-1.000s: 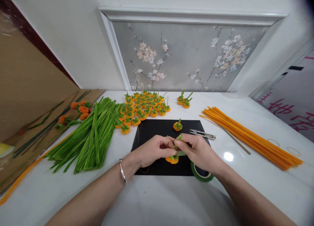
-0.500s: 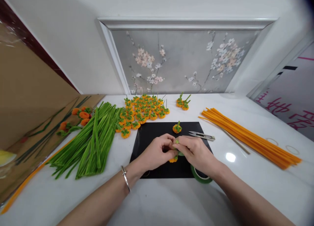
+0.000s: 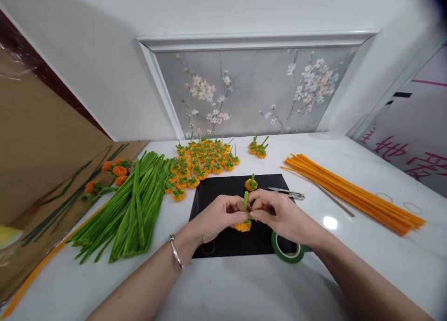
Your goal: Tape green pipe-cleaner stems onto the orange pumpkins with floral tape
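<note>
From my end, I see my left hand (image 3: 219, 217) pinching the orange flower (image 3: 243, 226) near its upright green stem (image 3: 246, 200), above the black mat (image 3: 233, 245). My right hand (image 3: 284, 217) meets it there, thumb and finger pressed together; I can't tell what is between them. The tape (image 3: 279, 255) overlaps the mat's near right corner, and the snips (image 3: 294, 195) lie across its right edge on the bench (image 3: 209, 288).
</note>
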The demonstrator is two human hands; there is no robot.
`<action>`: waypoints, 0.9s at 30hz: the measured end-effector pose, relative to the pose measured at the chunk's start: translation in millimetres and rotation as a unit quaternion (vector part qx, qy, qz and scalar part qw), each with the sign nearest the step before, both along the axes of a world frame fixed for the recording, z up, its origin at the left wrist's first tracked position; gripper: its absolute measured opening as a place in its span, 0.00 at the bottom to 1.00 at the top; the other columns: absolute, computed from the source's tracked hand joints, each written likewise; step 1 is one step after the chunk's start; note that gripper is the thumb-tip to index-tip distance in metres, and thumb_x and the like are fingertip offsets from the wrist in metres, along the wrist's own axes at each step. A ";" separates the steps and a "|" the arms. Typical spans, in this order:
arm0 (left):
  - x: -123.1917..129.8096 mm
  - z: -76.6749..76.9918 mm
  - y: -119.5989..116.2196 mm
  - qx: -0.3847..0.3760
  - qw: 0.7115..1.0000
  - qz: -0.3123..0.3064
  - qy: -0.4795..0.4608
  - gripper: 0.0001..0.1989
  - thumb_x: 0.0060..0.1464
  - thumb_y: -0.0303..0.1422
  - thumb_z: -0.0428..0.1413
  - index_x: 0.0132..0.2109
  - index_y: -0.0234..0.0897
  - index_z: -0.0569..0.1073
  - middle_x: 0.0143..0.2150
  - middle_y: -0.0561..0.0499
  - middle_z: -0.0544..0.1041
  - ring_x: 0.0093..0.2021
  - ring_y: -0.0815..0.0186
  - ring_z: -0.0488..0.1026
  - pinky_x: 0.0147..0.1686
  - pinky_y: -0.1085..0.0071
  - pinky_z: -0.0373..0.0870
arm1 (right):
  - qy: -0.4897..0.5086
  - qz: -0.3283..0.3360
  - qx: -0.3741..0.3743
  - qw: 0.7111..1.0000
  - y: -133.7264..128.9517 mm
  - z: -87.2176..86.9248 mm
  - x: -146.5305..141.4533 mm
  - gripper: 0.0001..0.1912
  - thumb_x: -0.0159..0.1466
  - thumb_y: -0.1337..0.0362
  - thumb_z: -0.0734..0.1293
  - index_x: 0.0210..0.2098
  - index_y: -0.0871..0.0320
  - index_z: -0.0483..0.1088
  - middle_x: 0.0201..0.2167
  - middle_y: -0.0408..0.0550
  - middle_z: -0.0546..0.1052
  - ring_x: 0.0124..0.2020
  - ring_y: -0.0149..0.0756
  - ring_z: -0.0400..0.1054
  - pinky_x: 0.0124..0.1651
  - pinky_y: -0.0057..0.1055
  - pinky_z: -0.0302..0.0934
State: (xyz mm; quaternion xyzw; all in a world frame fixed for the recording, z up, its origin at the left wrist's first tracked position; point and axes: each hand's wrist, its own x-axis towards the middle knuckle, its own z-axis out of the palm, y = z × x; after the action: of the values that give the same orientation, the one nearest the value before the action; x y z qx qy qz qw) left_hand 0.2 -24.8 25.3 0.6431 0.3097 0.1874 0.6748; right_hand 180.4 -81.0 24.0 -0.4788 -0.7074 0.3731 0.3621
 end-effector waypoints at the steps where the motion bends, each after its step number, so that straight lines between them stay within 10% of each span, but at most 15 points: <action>1: -0.3 0.8 0.2 0.019 1.000 0.001 -0.011 0.10 0.47 0.30 0.59 0.25 0.32 0.65 0.27 0.56 0.63 0.27 0.73 0.59 0.29 0.73 0.57 | 0.018 0.000 -0.005 1.000 0.4 -0.5 0.2 0.05 0.61 0.69 0.62 0.37 0.55 0.66 0.22 0.37 0.64 0.24 0.27 0.56 0.27 0.25 0.51; 13: 1.9 2.8 -2.8 0.115 0.993 0.007 0.011 0.11 0.46 0.29 0.60 0.23 0.32 0.66 0.33 0.52 0.67 0.31 0.72 0.63 0.33 0.72 0.63 | -0.090 -0.058 0.044 0.993 -1.3 0.4 -4.6 0.16 0.66 0.60 0.58 0.23 0.57 0.60 0.18 0.38 0.60 0.21 0.27 0.52 0.25 0.26 0.46; 20: -1.0 2.6 -3.1 -0.144 0.988 -0.040 -0.031 0.13 0.44 0.35 0.63 0.29 0.32 0.69 0.26 0.53 0.69 0.28 0.70 0.67 0.32 0.68 0.69 | 0.011 -0.024 0.021 0.999 0.5 0.9 -3.2 0.13 0.66 0.59 0.58 0.28 0.57 0.67 0.23 0.41 0.68 0.24 0.28 0.58 0.28 0.25 0.52; 27: 4.7 -2.4 -1.6 0.143 0.988 0.062 0.007 0.10 0.49 0.30 0.59 0.23 0.31 0.70 0.34 0.52 0.68 0.31 0.72 0.65 0.32 0.74 0.62 | 0.009 -0.077 0.013 0.997 2.7 -4.7 -4.6 0.10 0.64 0.59 0.61 0.29 0.57 0.64 0.18 0.36 0.57 0.20 0.26 0.50 0.23 0.25 0.47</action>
State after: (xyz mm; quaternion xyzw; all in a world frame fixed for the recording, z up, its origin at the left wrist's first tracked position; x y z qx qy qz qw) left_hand 4.9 -26.5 22.9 0.7138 0.3234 0.2670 0.5609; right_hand 175.7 -78.2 19.4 -0.5236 -0.6698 0.3394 0.4026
